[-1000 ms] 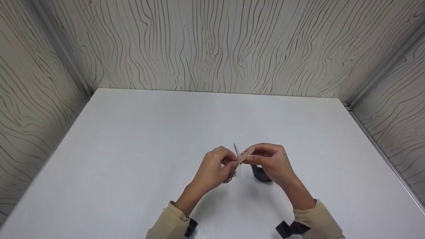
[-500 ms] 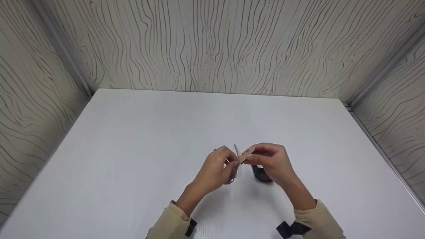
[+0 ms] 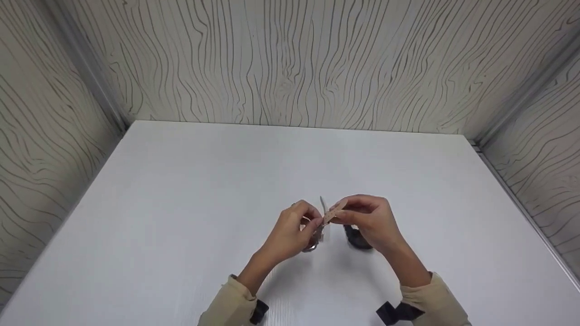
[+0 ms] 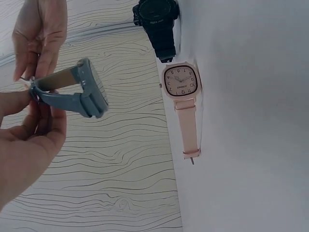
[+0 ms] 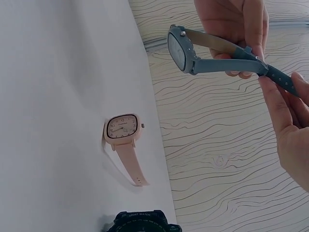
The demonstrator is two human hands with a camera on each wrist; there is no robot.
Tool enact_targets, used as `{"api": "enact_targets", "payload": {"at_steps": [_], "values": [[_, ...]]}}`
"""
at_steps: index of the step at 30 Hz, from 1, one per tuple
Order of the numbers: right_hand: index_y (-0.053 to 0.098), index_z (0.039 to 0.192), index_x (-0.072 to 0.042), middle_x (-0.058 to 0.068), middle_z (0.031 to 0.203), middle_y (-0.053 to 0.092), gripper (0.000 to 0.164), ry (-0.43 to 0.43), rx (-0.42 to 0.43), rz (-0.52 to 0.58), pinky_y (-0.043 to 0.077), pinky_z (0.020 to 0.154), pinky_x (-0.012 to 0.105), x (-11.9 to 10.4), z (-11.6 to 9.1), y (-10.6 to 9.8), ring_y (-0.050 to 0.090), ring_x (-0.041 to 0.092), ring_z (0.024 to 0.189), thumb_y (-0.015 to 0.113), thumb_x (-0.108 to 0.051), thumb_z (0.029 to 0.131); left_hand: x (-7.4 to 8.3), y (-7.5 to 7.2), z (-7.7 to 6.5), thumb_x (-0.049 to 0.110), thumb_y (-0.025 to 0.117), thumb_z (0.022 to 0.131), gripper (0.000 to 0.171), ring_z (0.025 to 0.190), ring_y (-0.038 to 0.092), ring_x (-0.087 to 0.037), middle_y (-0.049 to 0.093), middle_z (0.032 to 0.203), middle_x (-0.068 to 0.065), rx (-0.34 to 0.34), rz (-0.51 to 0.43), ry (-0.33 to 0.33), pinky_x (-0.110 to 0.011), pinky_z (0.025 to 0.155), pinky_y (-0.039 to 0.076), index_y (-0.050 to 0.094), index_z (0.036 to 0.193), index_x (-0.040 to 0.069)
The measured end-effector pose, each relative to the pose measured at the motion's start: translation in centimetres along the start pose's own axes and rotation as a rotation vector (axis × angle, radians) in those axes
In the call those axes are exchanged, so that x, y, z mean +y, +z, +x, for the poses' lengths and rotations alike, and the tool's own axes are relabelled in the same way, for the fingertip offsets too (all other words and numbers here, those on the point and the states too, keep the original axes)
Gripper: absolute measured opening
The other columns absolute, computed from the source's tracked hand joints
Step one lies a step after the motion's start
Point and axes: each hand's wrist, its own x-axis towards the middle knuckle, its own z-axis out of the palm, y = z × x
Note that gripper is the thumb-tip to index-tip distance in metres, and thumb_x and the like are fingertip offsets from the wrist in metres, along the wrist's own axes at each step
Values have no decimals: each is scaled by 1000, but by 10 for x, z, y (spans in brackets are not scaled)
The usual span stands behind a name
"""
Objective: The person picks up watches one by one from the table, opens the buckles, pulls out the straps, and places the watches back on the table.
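Observation:
Both my hands are on one blue-grey wristwatch, held up off the table with its strap closed into a loop. In the right wrist view its strap (image 5: 227, 66) runs from the case through the buckle (image 5: 261, 67), and the holed strap end sticks out beyond. My left hand (image 3: 287, 231) pinches the strap at the buckle. My right hand (image 3: 374, 222) pinches the holed end, whose tan underside (image 3: 334, 213) faces the head camera. The watch case (image 4: 92, 89) hangs away from the fingers in the left wrist view. Fingertips partly hide the buckle.
A pink watch (image 5: 123, 128) with a square dial lies on the white table (image 3: 204, 190). Close by lies a black sport watch (image 3: 357, 238), partly behind my right hand in the head view. Wood-patterned walls (image 3: 290, 63) stand at the back and sides.
My left fingers have shifted slightly left along the strap, and the watch has tilted a little below them. The right hand stays nearly still.

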Motion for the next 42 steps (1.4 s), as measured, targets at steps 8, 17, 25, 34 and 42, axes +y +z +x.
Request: {"api": "enact_targets", "payload": {"at_steps": [8,17,25,34,42], "values": [[59,90,16,17,88,66,9,-4,11,-32,51,75,41,-2,1,0,65,28,83,57,14,81,-1,-4,-3,10,57,90,7,85,59,-17,58,87,-3,33,-116,-141,-30,77,50,58,91,3],[57,92,19,16,89,66,11,-15,5,-63,51,76,42,-3,1,1,65,28,84,57,13,82,3,0,0,14,62,87,11,88,57,-15,59,89,0,68,-148,-132,-30,79,49,61,92,4],[56,91,19,16,89,65,11,-13,12,-87,51,75,42,-4,1,1,65,28,84,57,13,82,5,3,2,11,61,87,6,85,56,-13,57,86,1,80,-126,-150,-28,77,49,61,87,5],[59,91,16,16,89,66,10,-3,25,-60,50,76,43,-5,0,0,65,27,83,57,13,81,3,0,-1,8,60,88,3,80,59,-16,58,85,-1,76,-180,-217,-28,70,51,59,89,5],[59,89,15,17,88,66,9,14,33,-64,50,78,44,-5,0,-2,65,28,83,59,12,81,-1,-5,-3,8,62,86,6,81,60,-15,60,86,-2,37,-219,-245,-28,75,50,60,90,3]]}}
